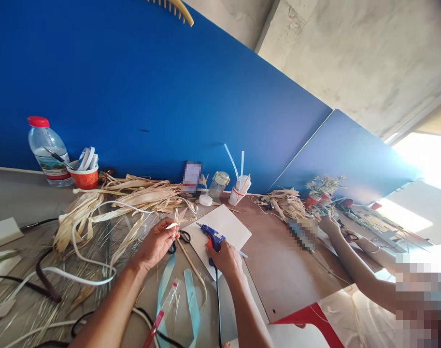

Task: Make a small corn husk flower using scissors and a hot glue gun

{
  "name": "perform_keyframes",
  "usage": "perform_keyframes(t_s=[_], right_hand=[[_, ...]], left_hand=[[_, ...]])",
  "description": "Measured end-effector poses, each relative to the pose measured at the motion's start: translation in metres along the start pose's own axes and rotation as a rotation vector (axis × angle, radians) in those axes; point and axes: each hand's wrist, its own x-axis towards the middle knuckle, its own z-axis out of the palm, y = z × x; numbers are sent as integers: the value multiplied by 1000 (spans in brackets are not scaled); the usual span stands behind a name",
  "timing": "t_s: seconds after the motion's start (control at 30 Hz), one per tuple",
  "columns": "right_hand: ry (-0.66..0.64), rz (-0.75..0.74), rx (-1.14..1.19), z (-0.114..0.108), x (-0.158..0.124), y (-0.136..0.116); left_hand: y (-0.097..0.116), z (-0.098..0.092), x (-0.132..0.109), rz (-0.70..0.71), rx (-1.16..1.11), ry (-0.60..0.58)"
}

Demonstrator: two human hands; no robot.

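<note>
My left hand [155, 243] is closed in a pinch on a small piece of dried husk [174, 221], held just above the table. My right hand [225, 258] grips a blue glue gun [212, 235] with its nozzle pointing left toward that piece. The gun rests over a white sheet of paper [227, 227]. Black-handled scissors [182, 238] lie between my two hands. A pile of dried corn husks [133, 198] lies just beyond my left hand.
A water bottle [48, 152] and an orange cup of tape rolls [85, 175] stand at the back left against the blue panel [151, 92]. A jar [219, 184] and a cup of glue sticks [239, 189] stand behind the paper. White and black cables [78, 278] cross the left side. Another person's arms [354, 266] work at the right.
</note>
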Motion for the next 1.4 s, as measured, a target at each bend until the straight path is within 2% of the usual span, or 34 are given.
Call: perform_keyframes(t_s=[0.13,0.23,0.3,0.43,0.53,0.6,0.7,0.77,0.93,1.03,1.13,1.27,1.4], right_hand=[[73,67,341,7,7,8],[73,82,553,7,9,15],[32,39,808,4,9,18],[-69,-58,1506,-13,8,14],[-164,-80,1703,-32,7,5],[-299,-154,1783,-43,8,-1],[-518,-329,1767,-51,11,-8],[-582,-394,1697,-51,14,-13],[-500,-494,1498,-45,21,-26],[-472,-552,1486,-41,24,-29],[-471,-603,1445,-40,26,-23],[-476,-684,1277,-41,28,-8],[-467,-695,1157,-43,30,0]], left_hand=[[-1,-1,0,1,7,-2],[-1,-1,0,13,5,-17],[-1,-2,0,14,11,-11],[-1,-2,1,10,36,2],[-1,-1,0,5,21,16],[0,-1,0,-10,5,18],[2,-1,-1,-31,-10,23],[4,-1,-2,-38,-9,26],[5,-3,-3,-61,-3,45],[6,-5,-3,-77,-5,68],[6,-6,-4,-93,-5,67],[6,-7,-3,-113,21,60],[5,-6,-3,-124,36,69]])
